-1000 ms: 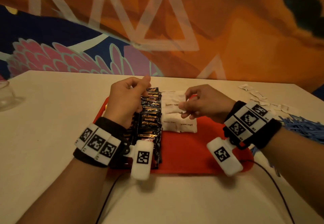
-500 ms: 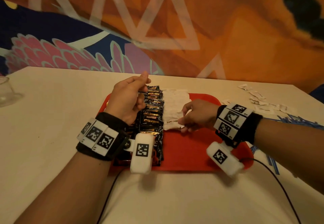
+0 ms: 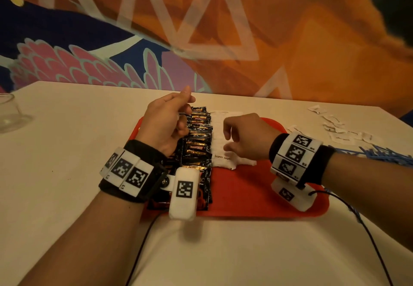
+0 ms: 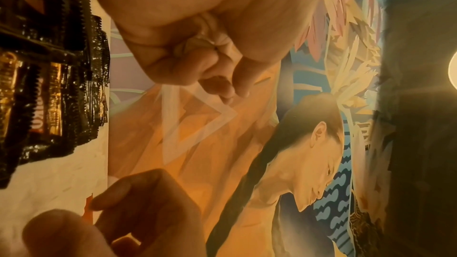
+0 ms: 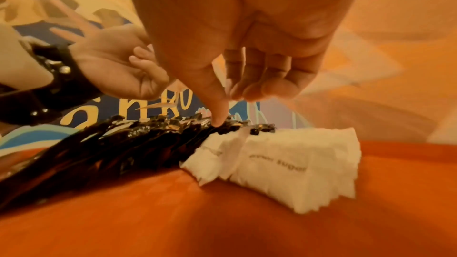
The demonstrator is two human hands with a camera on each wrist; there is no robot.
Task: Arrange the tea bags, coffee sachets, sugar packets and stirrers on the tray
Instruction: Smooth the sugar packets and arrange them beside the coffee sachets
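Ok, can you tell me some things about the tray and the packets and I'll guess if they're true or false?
1. The tray is red. True.
2. The black coffee sachets lie on the right side of the tray. False: they lie on its left side, with the white brown sugar packets beside them.
3. The blue stirrers are already on the tray. False: they lie on the table, right of the tray.
4. The right hand hovers over the sugar packets. True.
5. A clear glass stands far left. True.

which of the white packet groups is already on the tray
The brown sugar packets beside the coffee sachets on the red tray; the scattered white packets lie off it.
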